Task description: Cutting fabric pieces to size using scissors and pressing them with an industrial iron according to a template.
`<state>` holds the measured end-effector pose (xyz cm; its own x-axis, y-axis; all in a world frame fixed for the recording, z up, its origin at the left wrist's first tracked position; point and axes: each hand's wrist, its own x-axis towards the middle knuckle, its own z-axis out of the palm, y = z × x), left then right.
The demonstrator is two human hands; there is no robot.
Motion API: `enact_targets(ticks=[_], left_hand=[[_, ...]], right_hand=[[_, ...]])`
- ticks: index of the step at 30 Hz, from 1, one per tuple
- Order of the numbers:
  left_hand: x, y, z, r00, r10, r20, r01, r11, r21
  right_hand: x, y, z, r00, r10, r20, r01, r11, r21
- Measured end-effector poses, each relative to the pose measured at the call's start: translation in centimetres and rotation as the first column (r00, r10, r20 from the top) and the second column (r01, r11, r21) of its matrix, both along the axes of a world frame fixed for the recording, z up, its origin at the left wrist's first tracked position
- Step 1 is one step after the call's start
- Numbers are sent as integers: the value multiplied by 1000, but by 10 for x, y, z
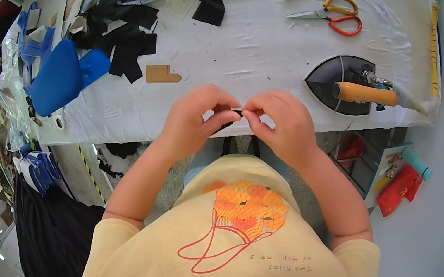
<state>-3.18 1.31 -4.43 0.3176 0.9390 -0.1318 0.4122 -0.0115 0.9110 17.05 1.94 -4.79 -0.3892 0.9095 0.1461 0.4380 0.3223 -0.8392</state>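
My left hand (197,117) and my right hand (279,122) meet at the table's near edge, in front of my body. Between their pinched fingertips is a small piece of black fabric (229,123), mostly covered by the fingers. Both thumbs and forefingers press on it. A brown card pattern piece (162,74) lies on the table just beyond my left hand. To the right of my right hand, an iron (327,81) with a wooden handle (366,94) rests on the white cloth.
Black fabric pieces (126,41) lie in a loose pile at the left, near blue pieces (60,80). Scissors (338,18) with yellow and red handles lie at the far right. A yellow measuring tape (434,51) runs along the right edge. A red pouch (400,190) sits below it.
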Motion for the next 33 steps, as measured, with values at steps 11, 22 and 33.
enact_targets(ticks=[11, 22, 33], left_hand=[[-12, 29, -83, 994, 53, -94, -17, 937, 349], [-13, 61, -128, 898, 90, -431, 346, 459, 818], [-16, 54, -137, 819, 69, -570, 461, 511, 725]], right_hand=[[11, 37, -71, 997, 58, 53, -70, 966, 250], [23, 67, -120, 882, 119, 456, -423, 625, 656], [24, 63, -135, 856, 77, 511, -439, 629, 641]])
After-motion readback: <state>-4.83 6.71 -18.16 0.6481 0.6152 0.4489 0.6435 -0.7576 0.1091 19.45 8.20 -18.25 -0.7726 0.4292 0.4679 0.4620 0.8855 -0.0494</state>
